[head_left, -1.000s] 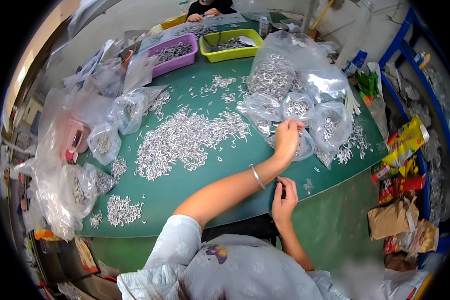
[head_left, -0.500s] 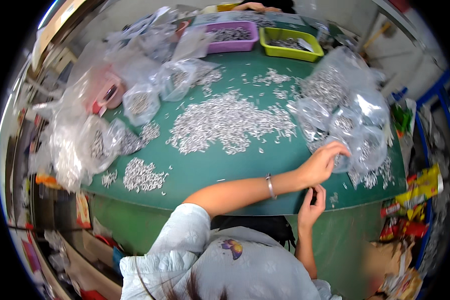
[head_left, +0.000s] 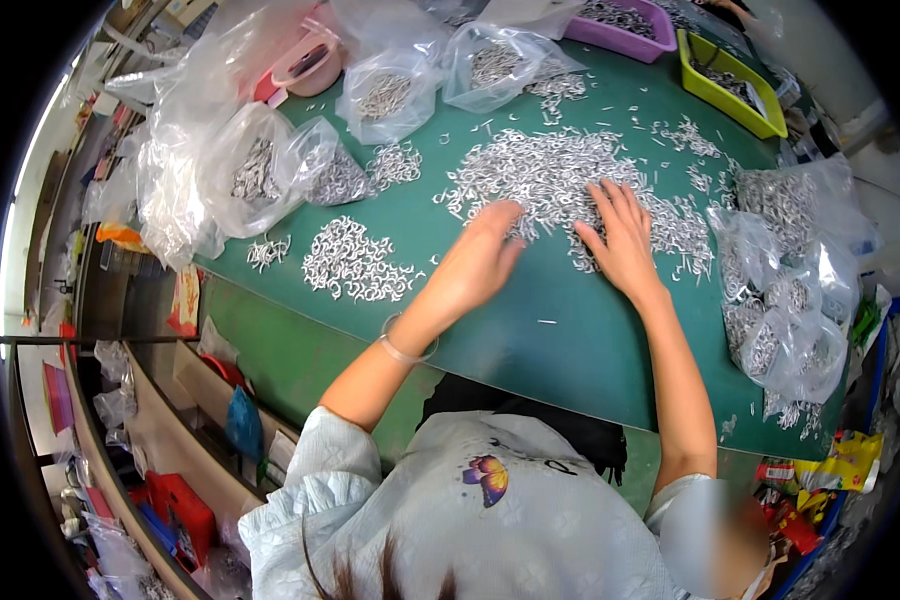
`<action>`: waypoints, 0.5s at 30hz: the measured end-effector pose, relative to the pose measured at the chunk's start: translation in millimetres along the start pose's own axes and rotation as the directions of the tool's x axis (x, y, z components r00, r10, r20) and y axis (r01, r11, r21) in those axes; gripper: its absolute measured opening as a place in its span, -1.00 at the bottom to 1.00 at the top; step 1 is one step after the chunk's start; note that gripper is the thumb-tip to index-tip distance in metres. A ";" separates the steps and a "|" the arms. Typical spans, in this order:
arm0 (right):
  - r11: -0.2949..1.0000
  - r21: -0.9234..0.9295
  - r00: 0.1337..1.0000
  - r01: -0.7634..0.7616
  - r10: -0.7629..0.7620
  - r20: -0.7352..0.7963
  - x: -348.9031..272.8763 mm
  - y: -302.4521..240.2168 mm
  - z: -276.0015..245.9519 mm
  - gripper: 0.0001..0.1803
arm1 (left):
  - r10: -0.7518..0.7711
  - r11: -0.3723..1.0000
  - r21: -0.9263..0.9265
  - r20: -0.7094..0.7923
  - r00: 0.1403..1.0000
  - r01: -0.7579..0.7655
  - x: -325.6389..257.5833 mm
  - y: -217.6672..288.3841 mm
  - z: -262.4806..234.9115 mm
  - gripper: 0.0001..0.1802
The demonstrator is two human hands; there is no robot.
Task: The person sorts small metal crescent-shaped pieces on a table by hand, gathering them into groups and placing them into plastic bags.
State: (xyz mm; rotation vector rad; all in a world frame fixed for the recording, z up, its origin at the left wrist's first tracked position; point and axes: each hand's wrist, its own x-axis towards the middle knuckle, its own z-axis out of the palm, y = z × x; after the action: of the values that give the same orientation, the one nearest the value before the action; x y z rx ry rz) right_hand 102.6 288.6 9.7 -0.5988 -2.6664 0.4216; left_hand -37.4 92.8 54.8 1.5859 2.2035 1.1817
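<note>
Silvery metal clips (head_left: 560, 180) lie heaped under both hands now: the left hand (head_left: 475, 262) and right hand (head_left: 622, 238), a second ago over by the bags, rest flat with fingers spread on the pile's near edge, gripping nothing. Left of them sits a smaller sorted heap (head_left: 355, 262); right of them, filled plastic bags (head_left: 785, 290) crowd the green counter (head_left: 550, 340).
</note>
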 end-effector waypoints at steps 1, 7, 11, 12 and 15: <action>0.998 -0.066 1.000 0.004 -0.003 0.021 4.3 1.1 10.0 -0.37 | 0.044 0.978 -0.210 0.224 0.974 0.004 -3.8 18.2 -22.7 -0.58; 0.990 -0.044 0.991 0.132 -0.131 0.039 -22.7 -6.8 5.1 -0.33 | 0.880 0.389 -0.911 0.324 0.347 -0.136 -81.3 99.8 -143.4 -0.49; 0.977 0.004 0.970 0.214 -0.212 0.122 -29.9 -24.5 -1.3 -0.35 | 0.896 0.427 -0.847 0.349 0.275 -0.317 -115.6 149.5 -201.8 -0.56; 0.976 0.022 0.966 0.217 -0.218 0.136 -34.8 -22.9 -2.3 -0.36 | 0.921 0.378 -0.864 0.314 0.231 -0.333 -124.5 153.3 -210.3 -0.63; 0.981 0.048 0.968 0.187 -0.192 0.162 -53.2 -9.1 -8.8 -0.38 | 0.999 0.017 -0.935 0.032 -0.037 -0.355 -146.2 156.2 -232.5 -0.72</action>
State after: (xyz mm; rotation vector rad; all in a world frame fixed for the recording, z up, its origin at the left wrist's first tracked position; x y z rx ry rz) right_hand 147.8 258.1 5.4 -0.3059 -2.8358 0.4769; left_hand 5.8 -129.9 274.7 2.2812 -0.1965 0.8985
